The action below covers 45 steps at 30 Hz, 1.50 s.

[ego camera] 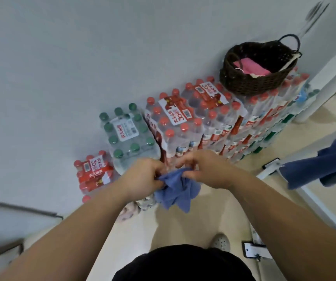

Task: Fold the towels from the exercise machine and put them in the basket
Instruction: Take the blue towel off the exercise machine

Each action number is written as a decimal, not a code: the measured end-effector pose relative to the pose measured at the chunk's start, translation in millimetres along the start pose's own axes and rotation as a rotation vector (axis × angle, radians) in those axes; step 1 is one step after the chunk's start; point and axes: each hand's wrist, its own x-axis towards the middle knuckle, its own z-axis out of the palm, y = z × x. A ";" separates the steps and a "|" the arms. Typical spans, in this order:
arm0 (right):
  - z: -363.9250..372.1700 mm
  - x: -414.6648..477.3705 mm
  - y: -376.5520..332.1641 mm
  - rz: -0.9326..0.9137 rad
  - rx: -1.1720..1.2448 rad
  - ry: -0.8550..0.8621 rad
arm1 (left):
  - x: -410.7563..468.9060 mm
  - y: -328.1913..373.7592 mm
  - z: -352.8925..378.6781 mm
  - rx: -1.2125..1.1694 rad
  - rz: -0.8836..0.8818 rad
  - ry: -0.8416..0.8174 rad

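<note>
Both hands, left hand (142,177) and right hand (207,171), grasp a crumpled blue towel (177,191) with curled fingers; the dark wicker basket (250,84) stands far right, holding a pink towel (251,66).

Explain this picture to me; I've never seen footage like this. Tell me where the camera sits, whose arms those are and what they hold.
No robot here: a person wears one wide-angle camera on the head, looking down, so the arms are their own. The left hand and right hand both hold a bunched blue towel in their grip. Ahead, packs of bottled water stand stacked by the wall; a dark woven basket sits on the tallest stack, a pink towel inside. At the right, a second blue towel hangs over a pale frame.
</note>
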 end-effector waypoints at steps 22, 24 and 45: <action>13.6 58.5 31.5 0.213 -0.459 -0.007 | -75.5 -61.1 -49.1 -0.386 -0.378 0.355; -0.2 60.4 43.3 0.249 -0.383 0.038 | -70.1 -62.5 -40.7 -0.325 -0.457 0.363; -80.1 72.4 125.9 0.026 -0.050 0.437 | 15.0 -34.5 47.2 -0.371 -1.200 0.929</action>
